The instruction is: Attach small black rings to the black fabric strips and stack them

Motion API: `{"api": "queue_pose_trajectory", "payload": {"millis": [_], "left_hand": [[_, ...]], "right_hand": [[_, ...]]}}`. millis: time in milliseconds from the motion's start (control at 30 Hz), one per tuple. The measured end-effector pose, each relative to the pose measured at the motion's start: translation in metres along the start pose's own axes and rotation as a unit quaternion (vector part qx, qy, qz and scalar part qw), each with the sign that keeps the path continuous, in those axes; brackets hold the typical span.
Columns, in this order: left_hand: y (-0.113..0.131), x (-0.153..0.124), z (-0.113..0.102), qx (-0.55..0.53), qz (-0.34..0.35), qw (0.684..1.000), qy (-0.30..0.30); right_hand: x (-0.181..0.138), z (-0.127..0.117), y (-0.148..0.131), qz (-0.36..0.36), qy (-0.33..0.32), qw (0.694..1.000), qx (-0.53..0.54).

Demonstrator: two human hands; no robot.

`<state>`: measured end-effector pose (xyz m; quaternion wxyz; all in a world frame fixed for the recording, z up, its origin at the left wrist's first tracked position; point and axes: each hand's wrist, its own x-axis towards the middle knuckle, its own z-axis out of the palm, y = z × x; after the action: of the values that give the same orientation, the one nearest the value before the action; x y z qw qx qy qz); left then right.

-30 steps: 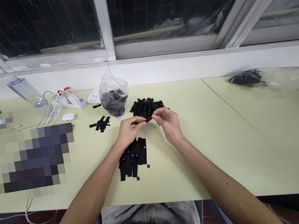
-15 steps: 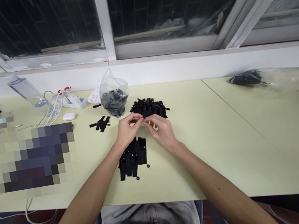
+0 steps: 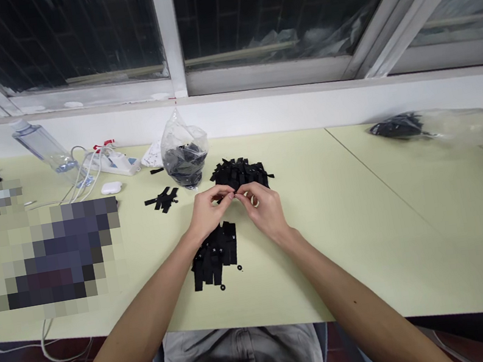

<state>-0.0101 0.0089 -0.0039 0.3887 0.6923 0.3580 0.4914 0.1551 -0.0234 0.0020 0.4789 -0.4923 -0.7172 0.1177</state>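
My left hand and my right hand meet at the fingertips, each closed in a pinch. Whatever lies between the fingers is too small and too covered to name. Just beyond them is a heap of short black fabric strips. Nearer to me, partly under my left wrist, lies a second pile of black strips, some with small white marks. Two small black rings, one a washer-like ring, lie beside that pile. A few loose black strips rest to the left of my hands.
A clear plastic bag with black pieces stands behind my left hand. Further left are a white earbud case, a power strip with cables, a tilted water bottle and a blurred-out dark object. Another plastic bag lies at right.
Both hands have shifted very slightly to the right, with fingertips still pinched together. The piles and the bag stay where they were.
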Motion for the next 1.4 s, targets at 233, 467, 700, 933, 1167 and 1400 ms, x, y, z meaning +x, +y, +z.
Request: {"api": "queue_pose_trajectory", "payload": {"millis": [233, 467, 700, 933, 1167, 1400], "left_hand": [[0.0013, -0.0001, 0.0003, -0.001, 0.002, 1.0, -0.001], [0.0034, -0.0001, -0.0007, 0.002, 0.0, 1.0, -0.008], [0.005, -0.0004, -0.001, 0.013, 0.0, 1.0, -0.019], [0.0053, -0.0002, -0.0018, 0.014, 0.002, 1.0, -0.02], [0.0043, -0.0011, -0.0019, 0.008, -0.004, 1.0, -0.027], [0.0013, 0.0027, -0.0054, -0.078, -0.025, 0.997, -0.015]], "right_hand": [[-0.0003, 0.0004, 0.0018, 0.002, 0.002, 1.0, -0.003], [-0.0004, 0.0006, 0.0025, 0.002, 0.01, 1.0, -0.005], [0.0006, -0.0007, 0.0029, 0.003, 0.001, 1.0, -0.01], [0.0004, -0.0007, 0.0024, -0.001, 0.0, 1.0, -0.009], [0.0, 0.0, 0.0054, -0.019, 0.003, 1.0, -0.013], [0.0063, -0.0061, 0.0011, 0.006, 0.007, 0.998, 0.056]]}}
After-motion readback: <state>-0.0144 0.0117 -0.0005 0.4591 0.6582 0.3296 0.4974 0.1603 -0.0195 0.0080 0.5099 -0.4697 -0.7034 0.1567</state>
